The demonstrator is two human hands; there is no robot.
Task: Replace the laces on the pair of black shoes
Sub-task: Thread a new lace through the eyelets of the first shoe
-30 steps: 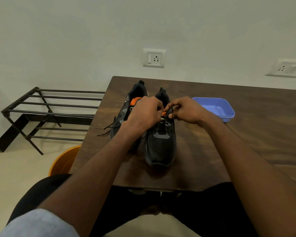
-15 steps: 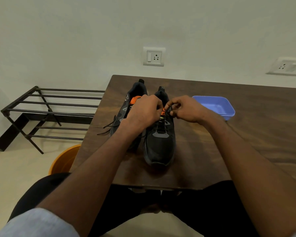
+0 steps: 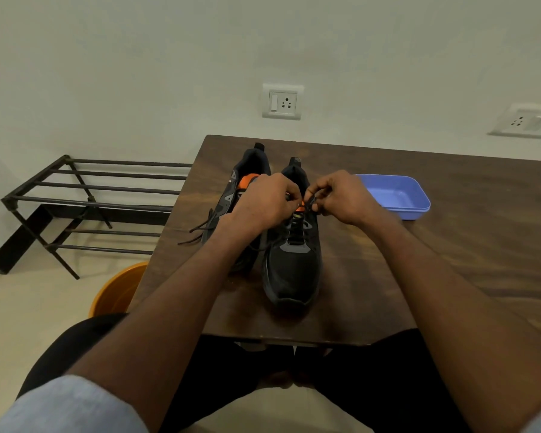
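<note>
Pinching the lace (image 3: 310, 204) in my right hand (image 3: 341, 196), left hand (image 3: 267, 203) curled opposite, above the shoe (image 3: 292, 245) running lengthwise away from me.

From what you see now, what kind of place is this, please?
Probably a room in a home. A metal shoe rack stands by the plain wall, wall sockets sit above a wooden table, and an orange bucket stands on the floor.

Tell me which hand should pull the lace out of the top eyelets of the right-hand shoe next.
Probably the right hand: its fingertips already pinch the lace at the shoe's top. The left hand rests curled over the tongue, better placed to steady it.
</note>
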